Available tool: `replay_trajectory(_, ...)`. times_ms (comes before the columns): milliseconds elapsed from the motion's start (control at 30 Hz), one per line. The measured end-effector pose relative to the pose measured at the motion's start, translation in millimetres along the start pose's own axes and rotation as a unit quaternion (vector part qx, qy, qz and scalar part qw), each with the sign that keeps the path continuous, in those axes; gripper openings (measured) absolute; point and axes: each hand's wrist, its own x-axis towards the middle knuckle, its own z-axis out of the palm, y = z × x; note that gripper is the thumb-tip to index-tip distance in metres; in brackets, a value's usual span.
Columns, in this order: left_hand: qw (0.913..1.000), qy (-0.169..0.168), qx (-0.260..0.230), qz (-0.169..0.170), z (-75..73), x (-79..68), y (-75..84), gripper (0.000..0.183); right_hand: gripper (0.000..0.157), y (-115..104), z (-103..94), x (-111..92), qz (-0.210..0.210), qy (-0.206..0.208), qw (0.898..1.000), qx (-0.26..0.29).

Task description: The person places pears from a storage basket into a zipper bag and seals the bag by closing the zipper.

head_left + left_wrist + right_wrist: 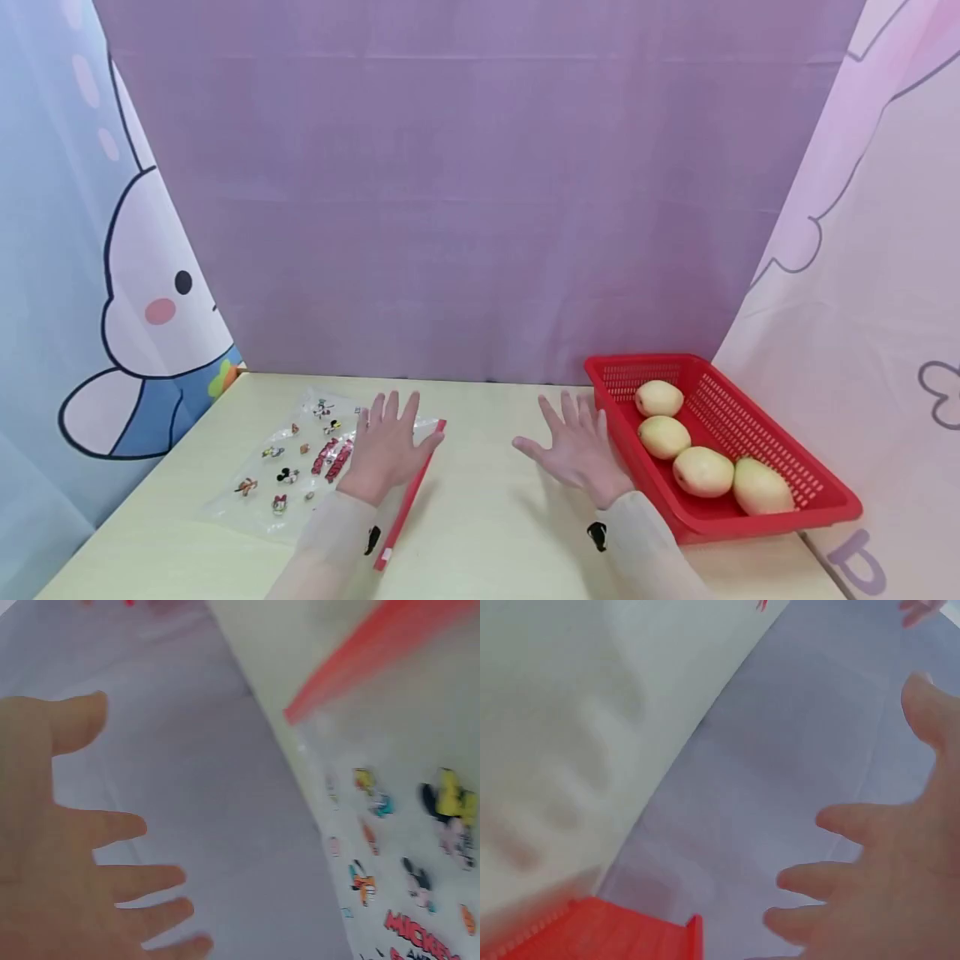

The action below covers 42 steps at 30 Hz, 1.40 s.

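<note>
My left hand [387, 454] is held with fingers spread above a clear plastic zip bag [255, 500] printed with cartoon mouse and duck figures. Along the bag's right side runs a red slider strip [408, 500]. My right hand [577, 454], fingers also spread, hovers over the table just left of a red plastic basket [765, 527]. Several pale yellow-green fruits, perhaps pears, lie inside the basket, one of them a larger fruit [762, 487] near the front. Neither hand holds anything. In the left wrist view the spread fingers [142, 885] stand apart from the bag.
The light wooden table [480, 533] ends at a purple cloth [480, 208] hanging behind it. A printed curtain [45, 275] with a cartoon rabbit hangs at the left, and a pale patterned curtain [885, 333] at the right, close to the basket.
</note>
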Motion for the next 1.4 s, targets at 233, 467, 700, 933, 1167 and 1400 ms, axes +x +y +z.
replay_trajectory(233, 0.999, -0.025, 0.037, -0.009, 9.4, -4.2, -1.2, 0.064, 0.086, -7.6, 8.9, 4.8, 0.003, 0.002, 1.0, 0.029)
replay_trajectory(467, 0.9909, -0.115, 0.021, -0.068, 15.3, -11.0, -0.3, 0.069, 0.077, -18.4, 18.2, 1.8, 0.012, 0.015, 0.994, 0.11)
replay_trajectory(700, 0.9867, -0.142, 0.024, -0.075, 18.2, -14.0, -0.4, 0.056, 0.066, -23.9, 25.0, 2.3, 0.017, 0.018, 0.991, 0.129)
replay_trajectory(933, 0.9854, -0.157, 0.016, -0.064, 25.0, -9.9, -5.4, 0.041, 0.058, -29.0, 27.8, 3.8, 0.016, 0.005, 0.989, 0.144)
replay_trajectory(1167, 0.9839, -0.162, -0.013, -0.075, 25.8, -4.8, -8.0, 0.03, 0.056, -36.2, 30.9, 5.9, 0.019, 0.0, 0.987, 0.158)
replay_trajectory(1400, 0.9803, -0.161, -0.06, -0.097, 23.9, -0.4, -13.6, 0.021, 0.052, -45.9, 33.4, 6.9, 0.006, -0.006, 0.983, 0.182)
